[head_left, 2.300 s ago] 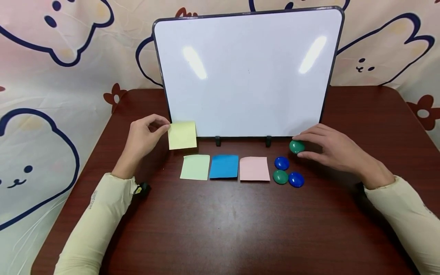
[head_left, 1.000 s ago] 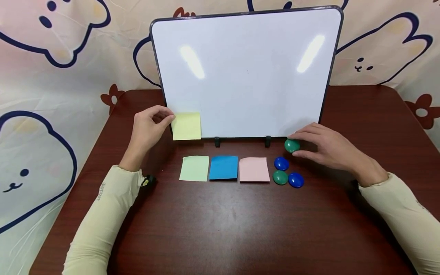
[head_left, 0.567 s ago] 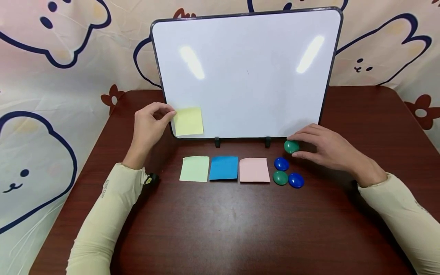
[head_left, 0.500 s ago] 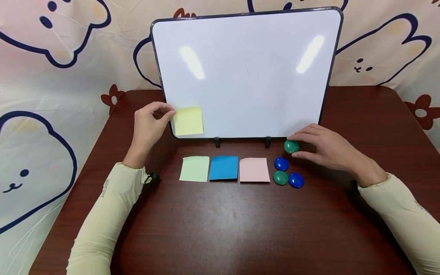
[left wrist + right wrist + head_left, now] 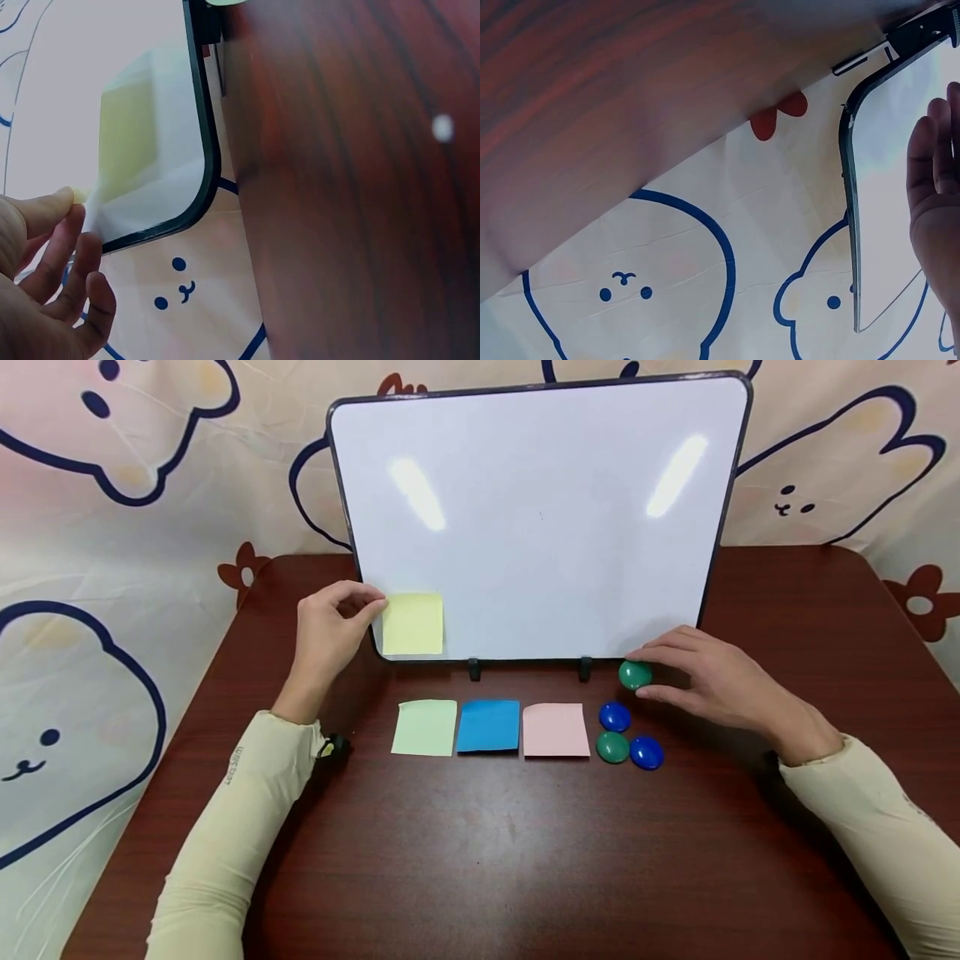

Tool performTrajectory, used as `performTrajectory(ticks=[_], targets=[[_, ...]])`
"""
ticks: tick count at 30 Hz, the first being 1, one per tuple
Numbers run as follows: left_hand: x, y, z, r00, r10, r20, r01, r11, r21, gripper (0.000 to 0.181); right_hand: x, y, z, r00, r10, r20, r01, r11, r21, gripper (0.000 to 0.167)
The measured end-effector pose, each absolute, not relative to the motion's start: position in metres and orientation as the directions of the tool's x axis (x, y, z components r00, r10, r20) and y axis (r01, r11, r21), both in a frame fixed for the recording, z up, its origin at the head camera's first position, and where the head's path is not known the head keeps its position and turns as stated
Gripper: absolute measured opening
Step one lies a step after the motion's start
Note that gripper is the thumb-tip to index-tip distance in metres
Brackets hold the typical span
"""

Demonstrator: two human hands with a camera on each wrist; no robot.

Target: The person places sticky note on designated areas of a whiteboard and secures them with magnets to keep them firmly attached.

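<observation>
In the head view my left hand point(image 5: 330, 625) pinches the upper left corner of a yellow sticky note point(image 5: 414, 623) between thumb and fingers. The note lies over the lower left corner of a framed whiteboard point(image 5: 540, 527); I cannot tell how flat it touches. My right hand point(image 5: 705, 677) holds a green round magnet point(image 5: 635, 675) between thumb and fingers, just below the board's lower right edge. In the left wrist view, the pinching fingertips point(image 5: 64, 201) stand by the board's dark-framed corner. The right wrist view shows part of the right hand point(image 5: 937, 172) before the board; its magnet is out of sight.
On the brown table point(image 5: 480, 843) lie a pale green note point(image 5: 425, 727), a blue note point(image 5: 489, 726) and a pink note point(image 5: 556, 730) in a row. Right of them sit two blue magnets point(image 5: 615, 717) and a green magnet point(image 5: 612, 747). Black feet point(image 5: 474, 669) support the board.
My left hand has moved up and right, bringing the yellow note from below the board's edge onto its lower left corner. The right hand has shifted slightly left with the green magnet.
</observation>
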State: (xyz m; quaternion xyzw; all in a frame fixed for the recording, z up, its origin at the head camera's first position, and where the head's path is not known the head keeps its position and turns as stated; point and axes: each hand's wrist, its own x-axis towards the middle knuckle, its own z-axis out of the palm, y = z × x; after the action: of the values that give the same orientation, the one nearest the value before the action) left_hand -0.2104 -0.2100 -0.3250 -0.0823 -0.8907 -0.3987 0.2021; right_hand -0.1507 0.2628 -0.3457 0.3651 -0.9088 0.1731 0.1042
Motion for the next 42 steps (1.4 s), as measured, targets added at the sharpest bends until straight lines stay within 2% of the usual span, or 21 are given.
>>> performTrajectory(ticks=[11,42], targets=[[-0.212,-0.211,-0.328,-0.893,-0.013,0.449,0.341,0.633,0.695,0.018,-0.158,0.259,-0.345,-0.667,-0.621,0.413,-0.733,0.646,-0.213,0.055],[-0.215,-0.21,-0.332,-0.889,-0.021,0.457,0.354,0.598,0.719,0.017,-0.16,0.25,-0.345,-0.7,-0.579,0.419,-0.698,0.678,-0.23,0.053]])
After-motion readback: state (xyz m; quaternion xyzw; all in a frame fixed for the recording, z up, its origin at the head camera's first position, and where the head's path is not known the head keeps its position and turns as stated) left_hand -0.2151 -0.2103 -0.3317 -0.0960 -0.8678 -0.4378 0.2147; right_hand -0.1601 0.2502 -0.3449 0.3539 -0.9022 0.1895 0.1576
